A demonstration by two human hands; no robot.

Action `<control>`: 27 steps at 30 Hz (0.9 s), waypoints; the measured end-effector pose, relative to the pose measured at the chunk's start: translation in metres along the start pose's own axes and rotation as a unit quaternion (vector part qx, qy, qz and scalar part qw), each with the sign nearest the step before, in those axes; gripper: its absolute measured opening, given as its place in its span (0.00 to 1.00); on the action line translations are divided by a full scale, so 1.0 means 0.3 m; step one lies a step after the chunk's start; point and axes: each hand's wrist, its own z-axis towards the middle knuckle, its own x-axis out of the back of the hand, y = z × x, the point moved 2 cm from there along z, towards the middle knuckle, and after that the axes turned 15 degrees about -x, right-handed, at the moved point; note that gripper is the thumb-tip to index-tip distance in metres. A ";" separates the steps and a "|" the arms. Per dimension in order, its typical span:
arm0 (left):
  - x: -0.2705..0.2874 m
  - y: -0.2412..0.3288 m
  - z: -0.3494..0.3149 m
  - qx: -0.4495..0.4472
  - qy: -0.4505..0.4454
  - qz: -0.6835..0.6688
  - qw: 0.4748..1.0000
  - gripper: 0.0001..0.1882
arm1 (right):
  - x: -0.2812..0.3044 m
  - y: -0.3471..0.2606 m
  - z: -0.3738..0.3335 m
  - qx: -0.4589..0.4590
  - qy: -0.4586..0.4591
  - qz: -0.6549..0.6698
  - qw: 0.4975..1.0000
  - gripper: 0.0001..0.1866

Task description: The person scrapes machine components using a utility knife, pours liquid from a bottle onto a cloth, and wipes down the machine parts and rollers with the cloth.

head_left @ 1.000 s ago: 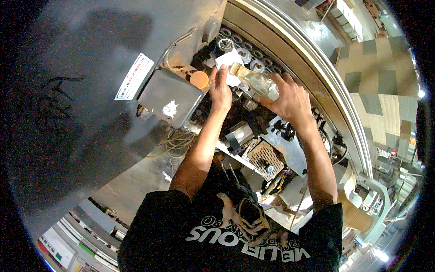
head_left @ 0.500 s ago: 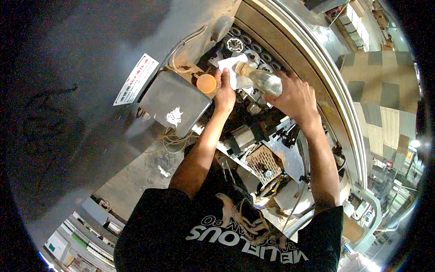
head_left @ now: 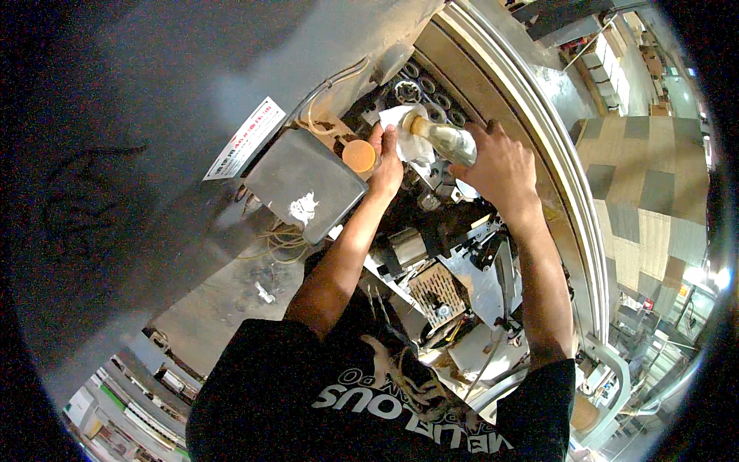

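My right hand [head_left: 506,173] grips a clear plastic bottle [head_left: 453,144] round its base end, with fingers wrapped over it. The bottle is tipped on its side, its yellowish neck pointing left towards a white cloth or paper [head_left: 393,118]. Thumb and fingers of my left hand [head_left: 388,173] are closed on that white sheet, which spreads around and beneath the bottle's neck. Whether any liquid runs out is too small to see. Just left of my left hand sits a round orange cap [head_left: 358,156].
A dark grey box-shaped cover [head_left: 308,181] with a white smear stands left of my forearm. Several metal rings [head_left: 408,92] lie beyond my hands. Below are a perforated tan plate [head_left: 439,291] and loose parts. A long curved machine edge [head_left: 531,92] runs along the right.
The whole view has shifted slightly. My right hand still holds the bottle tipped, its neck now over the white sheet and foreshortened. My left hand keeps its grip on the sheet.
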 end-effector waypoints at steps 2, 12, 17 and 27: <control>0.018 -0.013 -0.005 0.018 0.011 0.022 1.000 0.21 | 0.007 -0.001 0.004 0.000 0.005 -0.022 1.000 0.36; 0.043 -0.064 -0.021 0.032 0.056 0.112 0.992 0.24 | 0.019 -0.011 0.012 0.022 0.033 -0.004 0.999 0.33; 0.111 -0.147 -0.025 0.042 0.087 0.081 0.992 0.24 | 0.024 -0.025 0.007 0.041 0.055 -0.012 0.998 0.32; 0.015 0.001 -0.048 0.086 0.068 0.077 0.991 0.24 | 0.018 -0.003 -0.001 0.032 0.039 -0.026 0.998 0.31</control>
